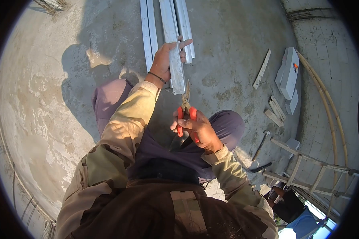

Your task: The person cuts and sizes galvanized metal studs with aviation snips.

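Observation:
A long metal channel (174, 63) points away from my body, its near end close to the snips. Around its near part my left hand (163, 61) is wrapped, with a dark band at the wrist. In my right hand (201, 129) are red-handled metal snips (180, 119), their jaws apart at the channel's near end. Whether a blade touches the metal is too small to tell. More metal channels (148, 36) lie on the concrete floor on both sides of the held one.
White blocks (288, 75) with a small orange item, wood pieces (262, 69), a hammer (261, 145) and bent poles (327, 95) lie to the right. A wooden ladder (317, 179) is at the lower right, near another person (293, 207). Sticks lie at the top left.

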{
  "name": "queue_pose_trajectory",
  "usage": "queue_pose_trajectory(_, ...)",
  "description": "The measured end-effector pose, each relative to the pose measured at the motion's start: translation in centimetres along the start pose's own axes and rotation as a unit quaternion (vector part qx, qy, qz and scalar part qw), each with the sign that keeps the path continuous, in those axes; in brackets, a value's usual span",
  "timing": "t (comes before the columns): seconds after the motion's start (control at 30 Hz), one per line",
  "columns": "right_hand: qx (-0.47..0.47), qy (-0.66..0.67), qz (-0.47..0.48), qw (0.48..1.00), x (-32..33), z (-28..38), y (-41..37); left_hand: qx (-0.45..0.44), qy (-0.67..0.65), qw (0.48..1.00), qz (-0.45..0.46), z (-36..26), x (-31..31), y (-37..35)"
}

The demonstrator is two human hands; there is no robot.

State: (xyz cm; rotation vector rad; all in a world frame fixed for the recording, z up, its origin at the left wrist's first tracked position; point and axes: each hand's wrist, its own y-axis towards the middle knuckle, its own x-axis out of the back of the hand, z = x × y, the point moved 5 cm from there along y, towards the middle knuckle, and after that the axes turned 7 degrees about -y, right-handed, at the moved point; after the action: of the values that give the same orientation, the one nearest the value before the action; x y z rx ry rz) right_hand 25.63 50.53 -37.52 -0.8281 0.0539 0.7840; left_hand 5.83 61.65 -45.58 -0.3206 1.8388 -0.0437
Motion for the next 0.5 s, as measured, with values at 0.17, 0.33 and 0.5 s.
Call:
queue_pose_trajectory(0.17,-0.039,0.023,0.016,0.999,-0.3,0.3,0.0,-0.001,0.022,1.000,0.003,-0.1,0.3,-0.1)
queue_pose_trajectory(0.33,-0.019,0.101,0.047,0.994,-1.1,-0.3,0.1,-0.008,0.030,0.999,0.010,-0.5,0.3,-0.4)
queue_pose_trajectory(0.5,-0.011,0.105,0.044,0.993,-1.4,-0.4,0.2,-0.015,0.027,1.000,-0.002,-0.8,0.2,-0.6)
